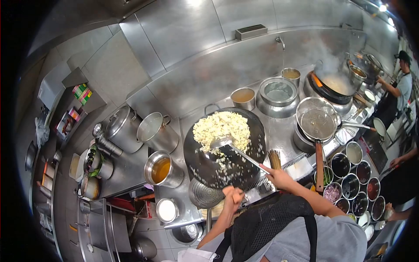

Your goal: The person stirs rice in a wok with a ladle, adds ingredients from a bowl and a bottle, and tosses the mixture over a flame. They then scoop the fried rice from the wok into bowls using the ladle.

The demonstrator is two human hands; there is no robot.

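A large black wok (198,159) holds pale yellow fried rice (224,124), heaped toward its far side, with loose grains scattered over the near side. My right hand (280,178) is closed around the long handle of a metal wok spatula (221,142), whose head rests against the near edge of the rice. At the wok's near rim, my left hand (235,197) is closed on a folded orange cloth (228,190). The wok's near handle is hidden, so whether the cloth wraps it cannot be seen. A perforated skimmer (205,194) lies beside that hand.
Left of the wok stand a pot of amber liquid (160,170) and a white-filled container (167,210). A strainer (315,120) with a wooden handle sits at right, near several seasoning tins (350,185). Farther right, a second wok (334,85) steams near a co-worker (402,83).
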